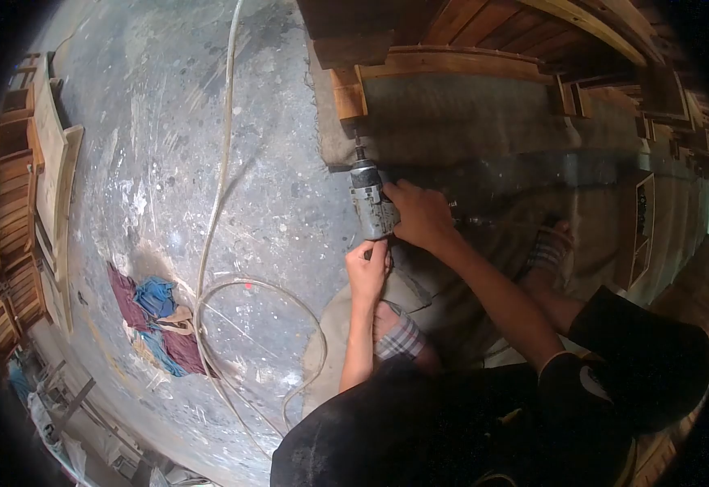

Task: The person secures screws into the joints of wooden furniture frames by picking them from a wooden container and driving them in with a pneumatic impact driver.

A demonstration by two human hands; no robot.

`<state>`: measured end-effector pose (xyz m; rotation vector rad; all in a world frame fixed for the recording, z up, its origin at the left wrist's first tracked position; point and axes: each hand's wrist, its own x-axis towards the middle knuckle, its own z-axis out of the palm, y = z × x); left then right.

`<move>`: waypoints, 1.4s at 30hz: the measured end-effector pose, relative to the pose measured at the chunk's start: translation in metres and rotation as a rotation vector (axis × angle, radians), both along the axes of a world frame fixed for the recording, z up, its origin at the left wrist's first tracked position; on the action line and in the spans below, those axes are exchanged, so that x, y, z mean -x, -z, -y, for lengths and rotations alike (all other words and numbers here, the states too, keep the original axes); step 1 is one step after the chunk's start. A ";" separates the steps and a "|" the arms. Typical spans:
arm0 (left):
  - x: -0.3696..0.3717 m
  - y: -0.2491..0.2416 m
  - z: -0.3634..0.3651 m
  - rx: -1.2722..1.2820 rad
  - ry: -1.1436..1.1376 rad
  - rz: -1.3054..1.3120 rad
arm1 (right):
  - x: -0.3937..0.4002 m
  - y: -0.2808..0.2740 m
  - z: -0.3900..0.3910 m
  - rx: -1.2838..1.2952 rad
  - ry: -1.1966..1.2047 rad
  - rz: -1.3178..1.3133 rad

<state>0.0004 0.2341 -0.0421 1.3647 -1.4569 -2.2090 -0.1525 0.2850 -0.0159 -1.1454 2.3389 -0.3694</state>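
Note:
A worn grey power drill (375, 203) is held out in front of me, its bit pointing at the foot of a wooden piece (349, 93). My right hand (421, 214) is wrapped round the drill from its right side. Below the drill's rear end is my left hand (367, 266), its fingers closed against the tool; whether they grip the drill or some small part there, I cannot make out. The bit's tip is close to the wood; contact cannot be told.
A pale hose (226, 146) runs down the stained floor (152, 105) and coils at its lower middle. Crumpled cloths (156, 299) lie at the left. Wooden furniture (26, 187) stands at the far left, more along the top right. A brown mat (452, 105) lies beneath it.

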 end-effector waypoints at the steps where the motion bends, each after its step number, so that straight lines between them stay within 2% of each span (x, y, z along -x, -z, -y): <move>1: 0.000 0.000 0.001 -0.009 0.007 0.000 | 0.000 0.000 0.000 0.016 0.001 -0.005; 42: 0.006 0.000 0.005 -0.084 -0.036 -0.027 | 0.004 -0.001 0.005 0.042 0.023 0.004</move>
